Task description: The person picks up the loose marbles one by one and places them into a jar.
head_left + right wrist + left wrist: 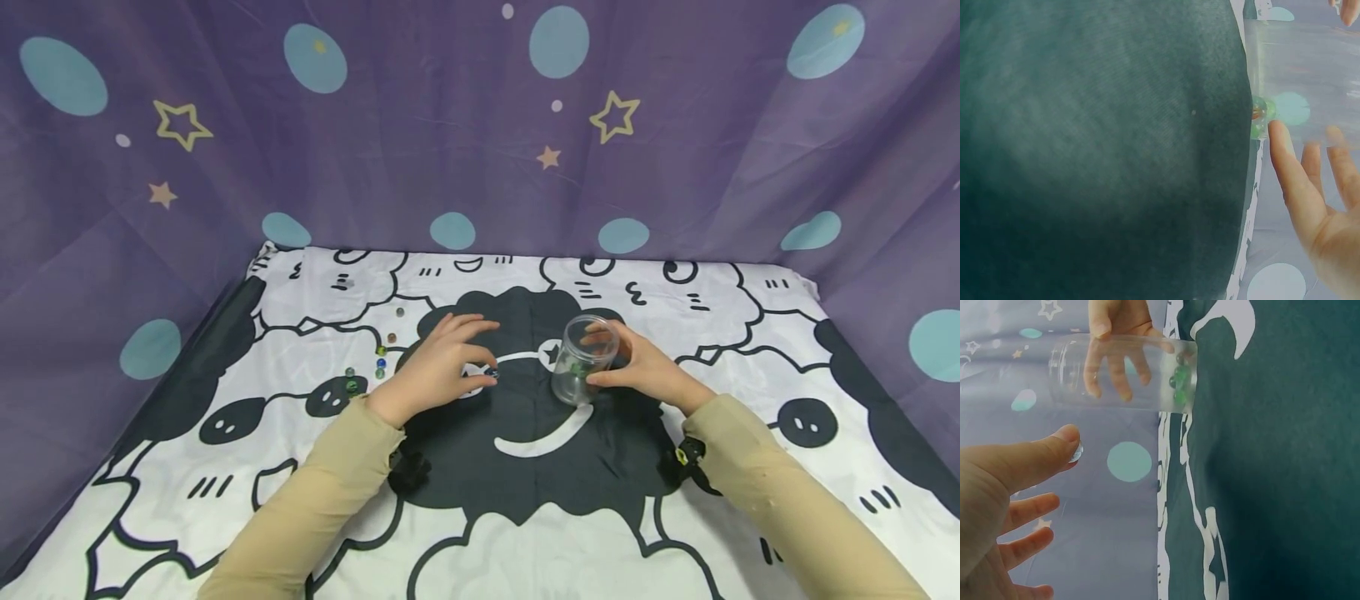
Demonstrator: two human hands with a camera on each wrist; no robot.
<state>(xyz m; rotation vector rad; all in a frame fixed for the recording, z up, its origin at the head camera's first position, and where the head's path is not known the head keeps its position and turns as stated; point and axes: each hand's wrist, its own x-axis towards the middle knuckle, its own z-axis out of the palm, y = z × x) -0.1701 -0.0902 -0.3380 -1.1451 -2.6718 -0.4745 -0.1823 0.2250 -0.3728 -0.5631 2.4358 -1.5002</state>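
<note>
A clear, open-topped plastic jar [567, 379] stands on the dark part of the cloth, leaning slightly. My right hand [639, 365] grips it from the right, thumb in front and fingers behind. Several marbles [1180, 381], mostly green, lie at the bottom of the jar. Left of the jar, my left hand [444, 364] is raised over the cloth and pinches a clear marble [1077, 452] between thumb and index finger. Its other fingers are spread apart. Most of the pinched marble is hidden by the thumb.
Several loose marbles lie on the cloth left of my left hand, among them a blue marble [381, 363], a brown marble [392, 337] and a green marble [352, 386]. A purple curtain [450, 150] hangs behind the cartoon-printed cloth [525, 550].
</note>
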